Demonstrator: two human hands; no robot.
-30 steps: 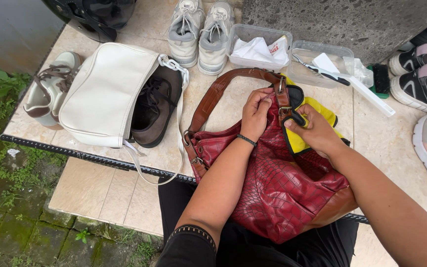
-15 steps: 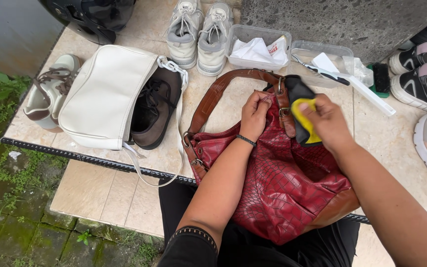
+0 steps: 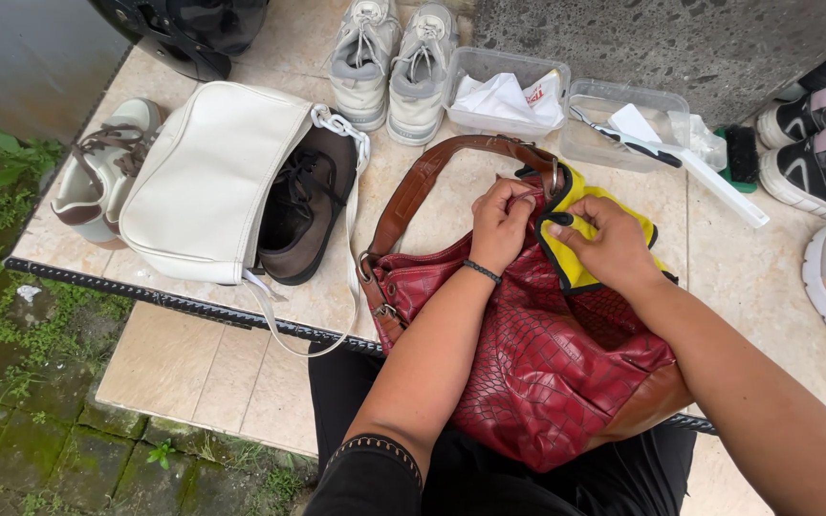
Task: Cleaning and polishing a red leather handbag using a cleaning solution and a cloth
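— What do the hands hold?

— The right hand (image 3: 609, 244) presses a yellow cloth with black trim (image 3: 585, 229) against the top of a red, scale-patterned leather handbag (image 3: 547, 354), fingers closed over the fabric. The left hand (image 3: 501, 225) pinches the bag's upper edge just beside the metal ring (image 3: 554, 180) where the brown strap (image 3: 423, 182) joins, fingers shut on it.

— And where does the bag lie?

— It rests half on the edge of a tiled table (image 3: 241, 354) and half on the person's lap, directly under both hands.

— What of the containers?

— Two clear plastic tubs stand just behind the bag. The left tub (image 3: 470, 72) holds crumpled white cloth; the right tub (image 3: 604, 153) holds a dark-handled brush and white paper.

— Anything further out?

— A white handbag (image 3: 207, 177) lies to the left, overlapping a brown shoe (image 3: 308, 205). A pair of grey sneakers (image 3: 394, 57) stands at the back, a beige shoe (image 3: 97, 177) at the far left.
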